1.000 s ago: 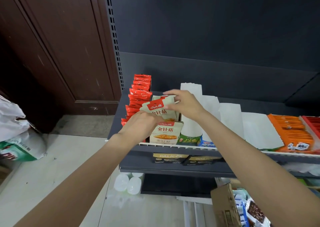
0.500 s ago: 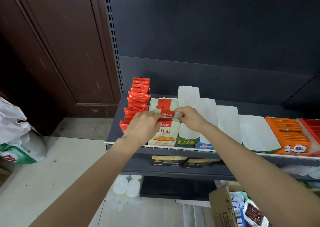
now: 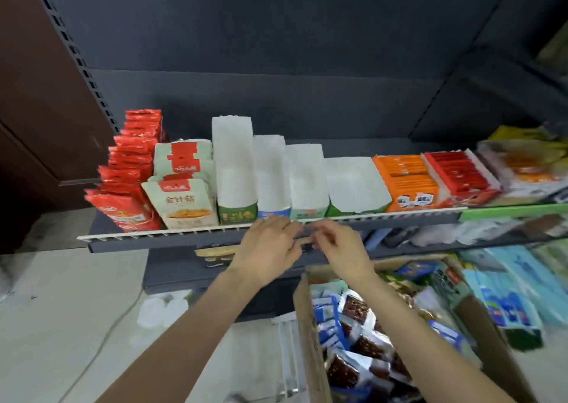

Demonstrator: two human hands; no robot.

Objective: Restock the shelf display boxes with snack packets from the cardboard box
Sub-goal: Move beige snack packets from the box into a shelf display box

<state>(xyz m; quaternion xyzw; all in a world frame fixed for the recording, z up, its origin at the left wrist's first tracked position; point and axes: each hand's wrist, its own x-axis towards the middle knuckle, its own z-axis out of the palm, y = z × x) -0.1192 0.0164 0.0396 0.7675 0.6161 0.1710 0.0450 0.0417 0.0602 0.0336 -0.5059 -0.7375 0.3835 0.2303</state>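
Dark shelf (image 3: 190, 239) with white front rail, pale floor below, brown door at far left. Both hands, left (image 3: 267, 250) and right (image 3: 341, 249), empty, fingers loosely curled, just before the rail. Above them, four white display boxes (image 3: 233, 169), visibly unfilled. Farther left, beige packets (image 3: 181, 199) and red packets (image 3: 129, 187). Below right hand, cardboard box (image 3: 307, 325) heaped with snack packets (image 3: 353, 341), too blurred to count.

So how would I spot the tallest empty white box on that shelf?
Start at the shelf's white front rail and find the red packets at its left end. Past the beige packets stands the tallest display box: white inside, green front, its back panel rising above every neighbouring white box.
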